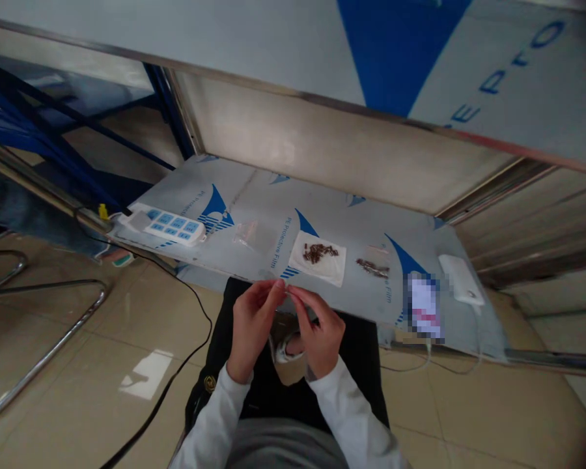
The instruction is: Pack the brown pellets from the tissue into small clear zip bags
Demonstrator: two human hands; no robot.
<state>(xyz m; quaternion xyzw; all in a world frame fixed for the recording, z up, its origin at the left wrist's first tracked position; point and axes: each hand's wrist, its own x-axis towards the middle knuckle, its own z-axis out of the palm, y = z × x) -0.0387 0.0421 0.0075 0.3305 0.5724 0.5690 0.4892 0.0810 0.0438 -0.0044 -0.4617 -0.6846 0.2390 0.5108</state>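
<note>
Both hands meet above my lap at the shelf's front edge. My left hand (255, 319) is closed in a pinch, thumb against forefinger. My right hand (321, 330) pinches from the other side, its fingertips almost touching the left ones. Between the tips is something small and pale, too tiny to name. Just beyond the hands, a white paper sheet (329, 275) lies on the shelf, bearing a heap of small dark brown pieces (318, 252). To its right sits a clear plastic bag (377, 251) with more dark pieces (372, 268).
A white power strip (176, 226) lies at the shelf's left, near a small clear bag (245, 233). On the right are a blurred-out phone (424, 306) and a white power bank (461, 280) with cables. An upper shelf (254, 45) overhangs the film-covered lower shelf (254, 189).
</note>
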